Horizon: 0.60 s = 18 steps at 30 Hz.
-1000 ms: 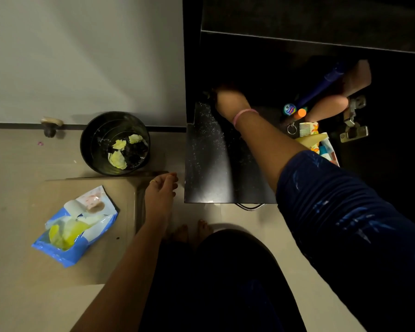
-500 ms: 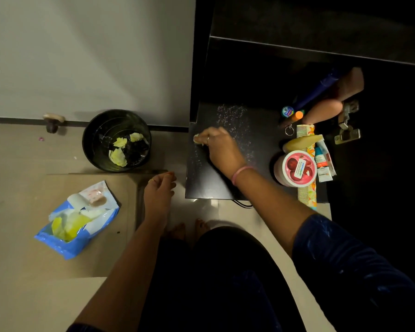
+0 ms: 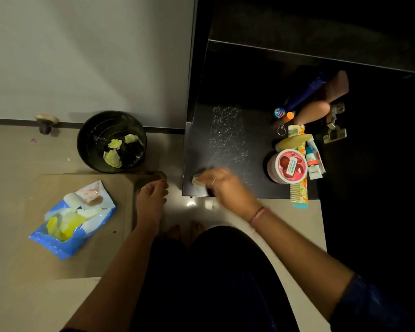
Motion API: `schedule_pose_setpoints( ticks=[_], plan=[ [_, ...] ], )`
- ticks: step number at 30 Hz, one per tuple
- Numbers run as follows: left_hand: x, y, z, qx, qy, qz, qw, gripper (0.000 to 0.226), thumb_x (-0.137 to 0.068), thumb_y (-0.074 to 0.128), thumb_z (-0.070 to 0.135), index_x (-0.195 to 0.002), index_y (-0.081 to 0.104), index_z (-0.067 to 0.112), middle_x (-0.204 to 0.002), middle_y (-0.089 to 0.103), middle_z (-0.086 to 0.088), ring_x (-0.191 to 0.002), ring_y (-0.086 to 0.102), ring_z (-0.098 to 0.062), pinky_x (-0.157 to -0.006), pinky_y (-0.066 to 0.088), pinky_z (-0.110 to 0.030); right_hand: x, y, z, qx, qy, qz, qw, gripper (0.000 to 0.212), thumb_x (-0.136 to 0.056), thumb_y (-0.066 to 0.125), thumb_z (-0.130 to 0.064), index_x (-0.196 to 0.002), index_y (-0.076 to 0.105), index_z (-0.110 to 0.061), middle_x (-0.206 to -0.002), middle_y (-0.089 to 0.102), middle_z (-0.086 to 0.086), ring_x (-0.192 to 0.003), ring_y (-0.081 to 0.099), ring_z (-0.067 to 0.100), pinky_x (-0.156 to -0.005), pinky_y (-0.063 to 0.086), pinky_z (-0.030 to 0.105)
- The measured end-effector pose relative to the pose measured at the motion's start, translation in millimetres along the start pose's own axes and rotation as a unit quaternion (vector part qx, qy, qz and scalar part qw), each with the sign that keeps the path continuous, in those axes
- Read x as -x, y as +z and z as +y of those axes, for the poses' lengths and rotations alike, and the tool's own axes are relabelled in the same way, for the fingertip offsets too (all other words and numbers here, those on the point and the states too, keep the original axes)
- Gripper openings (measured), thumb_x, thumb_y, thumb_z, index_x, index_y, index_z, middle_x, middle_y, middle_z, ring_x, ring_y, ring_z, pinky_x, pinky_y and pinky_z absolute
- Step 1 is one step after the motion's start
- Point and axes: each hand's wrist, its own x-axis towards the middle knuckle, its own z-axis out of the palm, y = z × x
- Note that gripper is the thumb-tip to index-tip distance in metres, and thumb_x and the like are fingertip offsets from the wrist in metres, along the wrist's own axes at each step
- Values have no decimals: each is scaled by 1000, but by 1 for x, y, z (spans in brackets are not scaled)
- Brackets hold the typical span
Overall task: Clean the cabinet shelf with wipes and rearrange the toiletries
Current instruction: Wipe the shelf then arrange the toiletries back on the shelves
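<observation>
Our right hand [image 3: 225, 188] grips wipe [image 3: 197, 180] on shelf [image 3: 225, 140] front edge; left hand [image 3: 151, 200] on floor, fingers relaxed.

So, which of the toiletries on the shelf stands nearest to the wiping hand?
The round jar with the red lid. It stands closest to the right hand; the comb, tubes and bottles lie farther right or behind.

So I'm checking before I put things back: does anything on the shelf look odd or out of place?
Yes. Pale specks are scattered over the dark shelf, unwiped. The comb juts past the front edge. The right hand holds a wipe at the front left corner.
</observation>
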Motion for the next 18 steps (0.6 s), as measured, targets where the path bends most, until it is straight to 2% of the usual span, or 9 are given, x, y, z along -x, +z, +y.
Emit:
schedule_pose_setpoints(
  ticks=[1, 3, 5, 7, 9, 11, 13, 16, 18],
  plan=[
    [1, 0, 0, -7, 3, -1, 1000, 26, -95, 48, 21, -107, 64, 4, -96, 65, -7, -75, 56, -6, -60, 41, -17, -15, -16, 8, -14, 30, 68, 997, 35, -83, 50, 5, -110, 69, -8, -108, 66, 13, -100, 61, 28, -92, 48, 29],
    [3, 0, -1, -13, 8, 0, 1000, 25, -96, 47, 20, -109, 63, 6, -100, 64, -7, -77, 56, -4, -60, 40, -14, -47, -49, 33, -20, 99, 198, 975, 37, -83, 48, 7, -112, 68, -6, -108, 66, 15, -100, 62, 26, -92, 41, 13],
    [5, 1, 0, -8, 9, 1, 1000, 26, -96, 47, 19, -109, 63, 4, -102, 65, -9, -77, 56, -5, -59, 43, -12, -77, -79, 59, -40, 203, 247, 947, 38, -86, 49, 10, -118, 64, -4, -117, 63, 16, -109, 58, 21, -90, 33, 2],
    [6, 3, -1, -8, 11, 2, 1000, 26, -95, 47, 18, -109, 63, 3, -102, 65, -9, -75, 56, -4, -55, 44, -6, -99, -95, 87, -22, 292, 247, 924, 36, -90, 47, 5, -123, 60, -2, -126, 60, 16, -118, 55, 24, -92, 33, 5],
    [8, 3, -2, -24, 16, -5, 1000, 25, -96, 47, 17, -109, 62, 3, -101, 63, -6, -75, 54, -1, -53, 42, -1, -115, -95, 108, 20, 328, 215, 920, 36, -92, 45, 0, -126, 56, 0, -131, 57, 18, -124, 50, 29, -103, 32, 20],
    [10, 2, -5, -32, 17, -17, 999, 24, -96, 46, 19, -109, 62, 6, -102, 62, -4, -76, 54, -1, -60, 44, -8, -127, -85, 116, 60, 340, 179, 922, 37, -94, 42, -1, -128, 55, 0, -133, 54, 18, -126, 48, 31, -105, 28, 27],
    [9, 1, -8, -17, 9, -24, 1000, 24, -96, 47, 20, -110, 63, 10, -102, 63, -4, -79, 56, -6, -67, 44, -15, -135, -74, 119, 82, 360, 181, 912, 37, -94, 39, -1, -128, 55, 0, -131, 56, 19, -124, 49, 32, -104, 30, 29],
    [4, -1, -10, -14, 3, -17, 1000, 27, -96, 47, 22, -110, 63, 5, -100, 65, -7, -80, 57, -9, -65, 44, -17, -145, -64, 106, 104, 361, 162, 913, 37, -96, 35, -1, -128, 53, 0, -130, 56, 20, -121, 51, 33, -100, 34, 30],
    [2, 0, -10, -13, -3, -12, 1000, 29, -96, 47, 21, -110, 62, 1, -103, 65, -12, -80, 57, -10, -63, 44, -17, -146, -56, 90, 95, 324, 141, 931, 39, -95, 36, 3, -130, 53, -3, -129, 57, 20, -120, 52, 33, -101, 36, 29]
  ],
)
